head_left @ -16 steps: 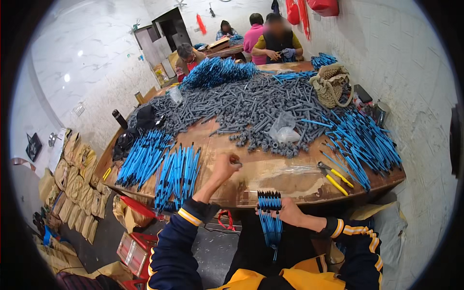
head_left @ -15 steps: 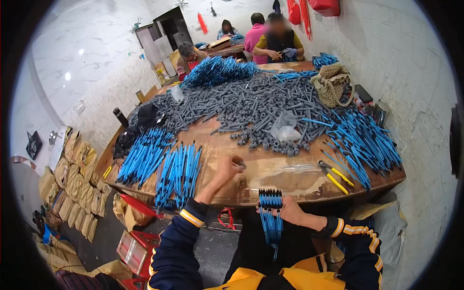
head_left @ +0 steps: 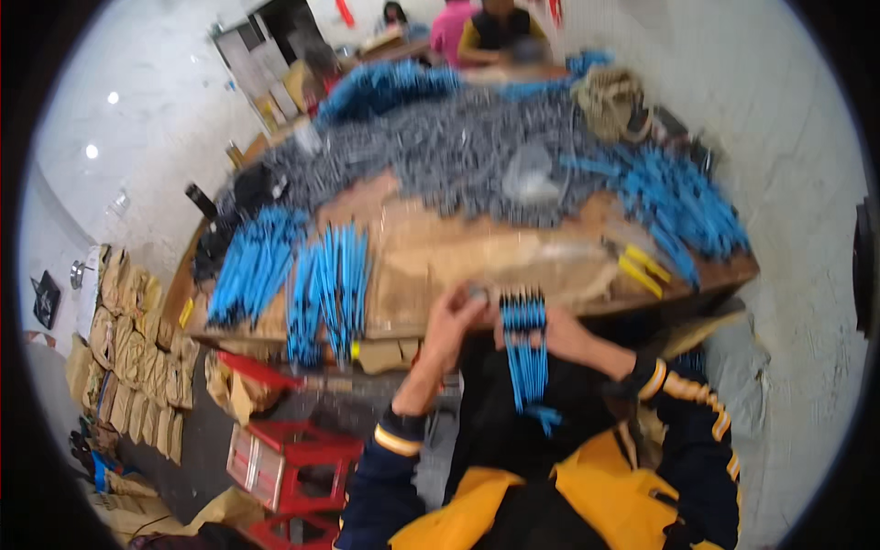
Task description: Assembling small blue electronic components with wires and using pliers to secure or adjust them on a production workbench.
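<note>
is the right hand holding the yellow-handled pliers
No, the pliers lie on the table; the right hand holds blue sticks.

Brown table [head_left: 412, 261] under grey parts [head_left: 431, 151], blue rods [head_left: 249, 266]

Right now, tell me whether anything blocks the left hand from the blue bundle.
No loose object visibly does. The left hand is just left of the blue bundle; only the right hand intrudes, its fingertips showing along the bundle's left edge. The black upper ends look uncovered, though blurred.

Workshop: broad wooden worktable [head_left: 412, 252], heaped grey parts [head_left: 440, 147], many blue rods [head_left: 525, 362], pliers [head_left: 645, 270], co-workers [head_left: 500, 29].
</note>
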The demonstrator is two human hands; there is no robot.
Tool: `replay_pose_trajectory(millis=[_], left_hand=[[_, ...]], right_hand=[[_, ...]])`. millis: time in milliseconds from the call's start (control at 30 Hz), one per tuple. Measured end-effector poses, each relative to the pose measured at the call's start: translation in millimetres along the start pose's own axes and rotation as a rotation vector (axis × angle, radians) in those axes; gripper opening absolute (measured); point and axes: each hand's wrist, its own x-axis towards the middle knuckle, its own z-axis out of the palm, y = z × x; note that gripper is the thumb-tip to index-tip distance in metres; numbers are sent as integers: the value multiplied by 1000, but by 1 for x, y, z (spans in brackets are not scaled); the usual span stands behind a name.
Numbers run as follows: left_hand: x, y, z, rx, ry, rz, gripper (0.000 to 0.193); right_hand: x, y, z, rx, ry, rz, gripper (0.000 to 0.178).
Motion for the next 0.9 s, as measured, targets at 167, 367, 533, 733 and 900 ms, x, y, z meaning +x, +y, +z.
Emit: replay_pose_trajectory(millis=[167,367,533,733,900], left_hand=[[9,14,-3,-101,-126,16,43],[4,16,2,-366,-68,-14,43],[-4,17,1,-465,-134,-18,45],[1,19,-2,-369,-113,-42,46],[11,17,-8,-373,-95,-30,45]], right_hand=[[8,-9,-2,360,-11,19,35],[12,0,2,400,1,14,36],[15,-11,3,418,-48,-24,49],[18,-5,4,397,-49,38,46],[21,-1,3,397,0,43,39]])
